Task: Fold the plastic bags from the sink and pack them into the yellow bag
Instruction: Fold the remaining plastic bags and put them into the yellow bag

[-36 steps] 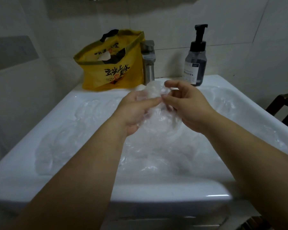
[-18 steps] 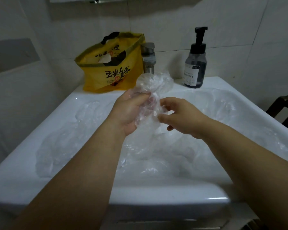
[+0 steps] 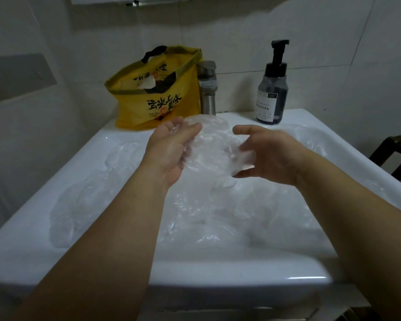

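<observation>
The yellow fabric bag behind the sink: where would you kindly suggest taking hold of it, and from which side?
Grip the yellow fabric bag by its black loop handle, coming from above: the handle stands proud of the open rim, and the steel tap crowds its right side.

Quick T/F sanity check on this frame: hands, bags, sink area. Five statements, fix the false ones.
1. Both the left hand and the right hand touch a clear bag. True.
2. The yellow bag lies inside the basin. False: it stands upright on the sink rim, left of the faucet.
3. More clear bags lie in the basin. True.
4. The pump bottle stands left of the faucet. False: it is to the right.
5. The yellow bag's mouth is zipped shut. False: it gapes open.
</observation>
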`<control>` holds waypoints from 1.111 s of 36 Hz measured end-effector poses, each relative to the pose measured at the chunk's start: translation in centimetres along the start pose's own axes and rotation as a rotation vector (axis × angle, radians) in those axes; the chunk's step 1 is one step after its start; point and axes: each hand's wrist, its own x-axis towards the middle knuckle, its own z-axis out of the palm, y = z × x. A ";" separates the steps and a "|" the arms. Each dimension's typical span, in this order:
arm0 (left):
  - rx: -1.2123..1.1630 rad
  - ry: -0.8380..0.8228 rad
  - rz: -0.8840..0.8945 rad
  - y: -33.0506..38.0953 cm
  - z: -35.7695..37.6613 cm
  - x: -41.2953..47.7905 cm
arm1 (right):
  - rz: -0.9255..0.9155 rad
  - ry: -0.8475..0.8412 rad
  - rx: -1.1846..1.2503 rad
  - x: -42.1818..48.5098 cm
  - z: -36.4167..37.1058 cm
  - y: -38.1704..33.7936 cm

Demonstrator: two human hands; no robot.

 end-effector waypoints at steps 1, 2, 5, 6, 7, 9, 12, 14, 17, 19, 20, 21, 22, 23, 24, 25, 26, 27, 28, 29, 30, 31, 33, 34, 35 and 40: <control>0.031 -0.020 0.009 0.0 0.1 -0.1 | 0.000 -0.034 0.038 -0.2 0.0 -0.2; 0.058 -0.047 0.012 0.0 0.3 -0.3 | -0.005 -0.052 0.061 -0.5 0.1 -0.3; 0.119 -0.135 0.007 -0.1 0.6 -0.7 | -0.010 -0.002 0.021 -0.2 0.3 0.0; 0.130 -0.156 0.002 -0.1 0.7 -0.8 | -0.036 0.052 0.013 0.1 0.4 0.2; 0.137 -0.170 -0.001 -0.1 0.7 -0.9 | -0.071 0.115 0.026 0.4 0.3 0.4; 0.110 -0.174 -0.007 0.0 0.7 -1.0 | -0.142 0.200 0.072 0.6 0.1 0.6; -0.021 -0.159 -0.013 0.6 0.1 -0.7 | -0.224 0.242 0.142 0.5 -0.2 0.4; -0.041 -0.164 -0.028 0.9 -0.7 -0.3 | -0.240 0.257 0.171 0.5 -0.5 0.3; 0.038 -0.159 -0.033 1.3 -1.7 0.1 | -0.239 0.275 0.204 0.7 -0.9 0.4; 0.060 -0.140 -0.038 1.5 -1.9 0.0 | -0.234 0.302 0.234 0.7 -0.9 0.3; 0.068 -0.137 -0.041 1.6 -1.9 -0.1 | -0.232 0.317 0.239 0.7 -1.0 0.3; 0.082 -0.136 -0.042 1.6 -2.0 -0.1 | -0.231 0.328 0.240 0.8 -1.0 0.2; 0.104 -0.138 -0.043 1.6 -2.0 -0.2 | -0.226 0.334 0.237 0.8 -1.0 0.2; 0.129 -0.141 -0.044 1.6 -2.0 -0.2 | -0.219 0.336 0.229 0.9 -1.1 0.3; 0.152 -0.143 -0.046 1.6 -2.1 -0.2 | -0.211 0.338 0.220 1.0 -1.2 0.3; 0.168 -0.145 -0.049 1.6 -2.0 -0.2 | -0.203 0.340 0.205 1.1 -1.4 0.4; 0.176 -0.144 -0.054 1.6 -2.0 -0.3 | -0.193 0.344 0.180 1.2 -1.5 0.5; 0.180 -0.140 -0.057 1.6 -2.0 -0.3 | -0.185 0.349 0.149 1.2 -1.6 0.6; 0.179 -0.134 -0.059 1.6 -2.0 -0.2 | -0.181 0.354 0.120 1.3 -1.6 0.7; 0.174 -0.127 -0.058 1.6 -2.0 -0.2 | -0.185 0.359 0.101 1.3 -1.5 0.7; 0.163 -0.122 -0.056 1.6 -2.0 -0.1 | -0.197 0.366 0.094 1.3 -1.4 0.7; 0.153 -0.119 -0.055 1.6 -2.0 -0.1 | -0.214 0.372 0.098 1.4 -1.4 0.7; 0.139 -0.110 -0.055 1.7 -2.1 0.0 | -0.244 0.363 0.105 1.4 -1.4 0.6; 0.130 -0.100 -0.056 1.7 -2.2 0.0 | -0.247 0.348 0.103 1.4 -1.4 0.6; 0.116 -0.090 -0.054 1.8 -2.2 0.0 | -0.238 0.331 0.098 1.4 -1.4 0.5; 0.177 -0.055 0.024 1.7 -2.1 0.0 | -0.142 0.263 -0.051 1.0 -1.0 0.6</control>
